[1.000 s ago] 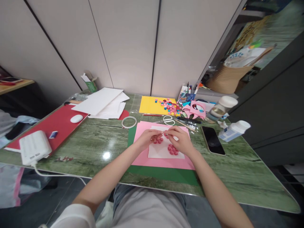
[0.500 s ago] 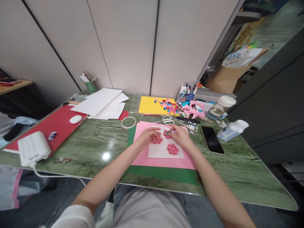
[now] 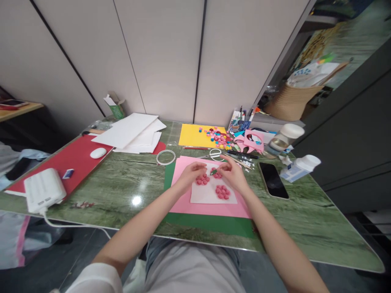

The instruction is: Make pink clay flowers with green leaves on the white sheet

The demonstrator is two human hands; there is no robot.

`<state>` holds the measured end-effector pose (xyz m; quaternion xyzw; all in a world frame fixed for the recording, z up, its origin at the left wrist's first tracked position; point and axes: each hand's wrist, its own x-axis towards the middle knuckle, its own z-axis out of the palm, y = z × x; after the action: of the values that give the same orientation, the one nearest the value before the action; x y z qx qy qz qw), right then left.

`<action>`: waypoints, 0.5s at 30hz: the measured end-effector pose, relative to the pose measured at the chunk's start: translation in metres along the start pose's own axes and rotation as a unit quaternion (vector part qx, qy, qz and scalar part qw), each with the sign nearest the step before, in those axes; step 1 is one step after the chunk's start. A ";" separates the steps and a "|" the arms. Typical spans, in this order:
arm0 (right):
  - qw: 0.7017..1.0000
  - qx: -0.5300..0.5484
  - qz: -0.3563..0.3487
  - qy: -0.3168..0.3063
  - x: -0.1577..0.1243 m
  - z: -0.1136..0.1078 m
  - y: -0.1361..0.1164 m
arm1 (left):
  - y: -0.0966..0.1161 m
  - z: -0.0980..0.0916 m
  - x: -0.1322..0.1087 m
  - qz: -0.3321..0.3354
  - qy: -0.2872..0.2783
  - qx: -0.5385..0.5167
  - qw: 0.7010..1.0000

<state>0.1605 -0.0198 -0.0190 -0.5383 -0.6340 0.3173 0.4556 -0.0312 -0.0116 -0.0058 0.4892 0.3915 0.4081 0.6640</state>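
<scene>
Between the thumb and fingers of my right hand [image 3: 234, 175] is a small green leaf-shaped piece [image 3: 213, 172]. It is held over the white sheet [image 3: 203, 196], near the upper cluster of pink balls [image 3: 217, 175], which my fingers partly cover. My left hand [image 3: 191, 175] hovers beside the left pink cluster [image 3: 202, 180], fingers curved and apart, with nothing visible in them. A third pink cluster [image 3: 222, 192] sits at the lower right of the sheet. Under the white sheet lies pink paper [image 3: 180, 203], and below that green paper [image 3: 210, 224].
Behind the hands lie scissors [image 3: 216, 154], a pencil [image 3: 195, 148] and yellow paper [image 3: 191, 136] bearing loose coloured balls. To the right are a phone [image 3: 273, 179], a white bottle [image 3: 301, 167] and a jar [image 3: 282, 140]. At left are a tape roll [image 3: 165, 162] and a power bank [image 3: 44, 189].
The green leaf-shaped piece has shifted slightly left in my right hand's fingers and now shows more of its length. My left hand has barely moved.
</scene>
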 end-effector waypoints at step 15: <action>0.994 0.046 -0.083 -0.046 -0.015 0.002 -0.038 | -0.003 0.000 0.000 -0.022 0.021 -0.090 0.996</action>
<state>0.1436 -0.0423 0.0105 -0.4472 -0.6812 0.3321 0.4752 -0.0304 -0.0120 -0.0089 0.4104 0.3773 0.4370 0.7058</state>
